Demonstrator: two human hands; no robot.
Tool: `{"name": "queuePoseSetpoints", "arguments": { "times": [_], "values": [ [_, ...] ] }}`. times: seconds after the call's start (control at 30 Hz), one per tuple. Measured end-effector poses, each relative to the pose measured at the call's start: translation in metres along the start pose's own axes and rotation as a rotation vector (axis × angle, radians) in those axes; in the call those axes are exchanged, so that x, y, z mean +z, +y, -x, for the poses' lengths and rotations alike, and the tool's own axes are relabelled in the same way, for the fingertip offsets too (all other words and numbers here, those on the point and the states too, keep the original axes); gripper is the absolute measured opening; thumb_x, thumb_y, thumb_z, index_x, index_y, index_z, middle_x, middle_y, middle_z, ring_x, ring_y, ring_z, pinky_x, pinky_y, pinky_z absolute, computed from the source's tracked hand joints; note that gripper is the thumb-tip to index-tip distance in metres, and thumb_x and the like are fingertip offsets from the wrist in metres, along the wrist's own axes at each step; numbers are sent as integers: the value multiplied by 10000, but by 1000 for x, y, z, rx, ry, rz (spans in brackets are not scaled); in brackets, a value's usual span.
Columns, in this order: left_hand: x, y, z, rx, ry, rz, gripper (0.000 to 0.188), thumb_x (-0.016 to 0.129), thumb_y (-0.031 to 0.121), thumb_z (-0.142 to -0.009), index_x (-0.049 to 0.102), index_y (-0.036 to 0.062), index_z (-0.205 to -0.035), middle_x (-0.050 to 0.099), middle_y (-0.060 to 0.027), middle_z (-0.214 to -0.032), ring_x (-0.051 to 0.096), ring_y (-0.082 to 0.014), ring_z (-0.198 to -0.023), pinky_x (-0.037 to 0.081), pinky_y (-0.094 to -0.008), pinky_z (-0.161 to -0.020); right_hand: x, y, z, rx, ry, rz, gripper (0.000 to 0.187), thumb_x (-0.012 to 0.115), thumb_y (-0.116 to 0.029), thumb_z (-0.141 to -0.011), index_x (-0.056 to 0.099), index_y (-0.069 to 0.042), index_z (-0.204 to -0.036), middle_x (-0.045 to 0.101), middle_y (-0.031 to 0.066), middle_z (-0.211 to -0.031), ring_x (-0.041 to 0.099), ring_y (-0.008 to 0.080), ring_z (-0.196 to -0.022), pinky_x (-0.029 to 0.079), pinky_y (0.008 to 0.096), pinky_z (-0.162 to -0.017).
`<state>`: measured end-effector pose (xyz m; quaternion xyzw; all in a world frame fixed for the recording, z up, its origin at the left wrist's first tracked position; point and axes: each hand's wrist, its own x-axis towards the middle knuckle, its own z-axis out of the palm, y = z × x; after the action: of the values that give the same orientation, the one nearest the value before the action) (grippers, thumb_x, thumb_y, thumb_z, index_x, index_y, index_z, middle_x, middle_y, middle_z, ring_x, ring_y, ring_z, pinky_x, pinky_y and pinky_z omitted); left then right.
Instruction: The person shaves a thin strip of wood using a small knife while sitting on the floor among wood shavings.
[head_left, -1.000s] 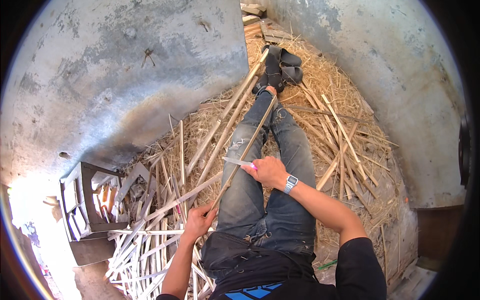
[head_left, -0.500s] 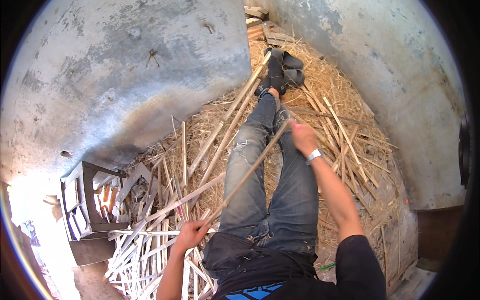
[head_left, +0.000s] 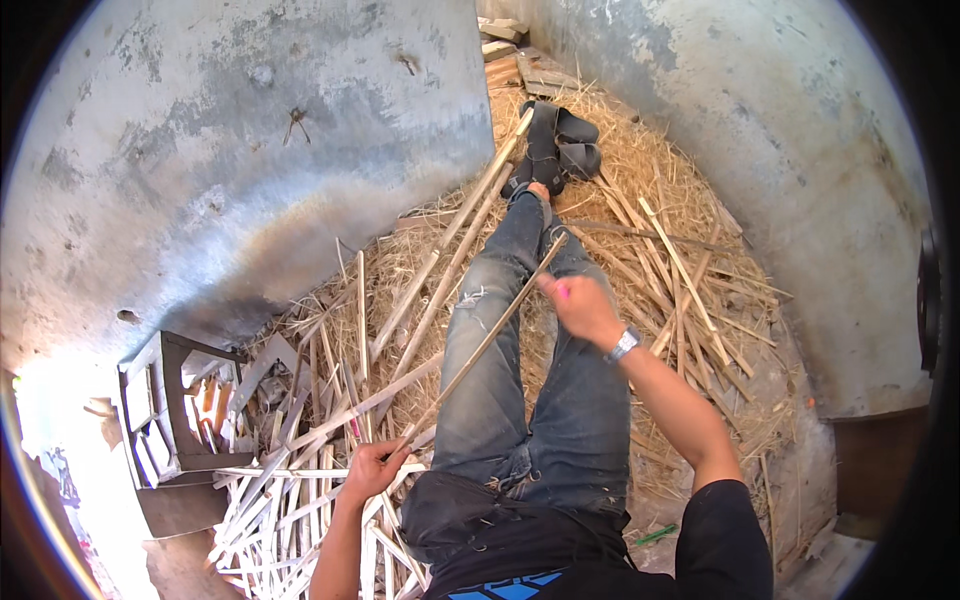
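Note:
A long thin wooden strip slants across my thighs, from lower left to upper right. Its near end is gripped by my left hand, which is closed beside my left hip. My right hand, with a silver watch on the wrist, is closed against the strip near its far end. A small pink spot shows at that hand's fingers; what they hold is mostly hidden. The strip's tip sticks out beyond this hand. My legs in worn jeans stretch out in front.
Pale strips lie heaped at left, below a dark broken frame. Longer strips lean along my left leg; more lie at right on straw shavings. Grey walls rise on both sides. A green object lies near my right hip.
My right hand has slid along the strip toward me, baring its far tip. The left hand keeps hold of the near end, almost in place.

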<state>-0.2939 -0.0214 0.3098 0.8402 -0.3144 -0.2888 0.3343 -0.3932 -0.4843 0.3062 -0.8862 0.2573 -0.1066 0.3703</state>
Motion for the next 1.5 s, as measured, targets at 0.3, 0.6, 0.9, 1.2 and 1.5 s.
{"name": "queuePoseSetpoints", "arguments": {
  "times": [0.3,0.6,0.9,1.2,1.5],
  "values": [
    [4,-6,-1,-54,-31,48,246,751,211,-976,779,-18,-1061,621,-89,-628,538,-93,-587,468,-323,-562,62,-25,48,-152,-245,131,710,478,-620,-1043,734,-30,-741,684,248,-702,686,463,-692,542,564,-661],
    [8,-20,7,-96,-48,81,260,742,248,-991,776,-9,-966,568,-30,-599,496,-66,-597,429,-308,-539,32,9,12,44,-31,184,705,478,-647,-1027,753,-48,-778,703,223,-709,701,447,-697,548,546,-630],
    [-5,-21,15,-138,-76,69,295,739,266,-991,776,-20,-930,585,-10,-597,513,-68,-591,422,-300,-538,29,34,-17,36,75,340,692,435,-566,-1079,737,-45,-738,703,197,-685,692,417,-630,542,536,-588],
    [7,-33,16,-136,-48,103,278,736,257,-992,787,-16,-1002,583,-40,-592,519,-72,-584,435,-311,-535,46,-24,18,-182,-279,342,696,475,-670,-1012,787,-69,-849,721,226,-757,723,434,-739,572,547,-680],
    [-7,-52,32,-145,-67,68,343,724,283,-989,751,-24,-839,615,-31,-609,527,-81,-582,419,-313,-542,-28,86,-55,222,322,-12,835,443,-669,-1052,518,14,-577,480,176,-525,460,315,-503,356,491,-552]
  ]
}}
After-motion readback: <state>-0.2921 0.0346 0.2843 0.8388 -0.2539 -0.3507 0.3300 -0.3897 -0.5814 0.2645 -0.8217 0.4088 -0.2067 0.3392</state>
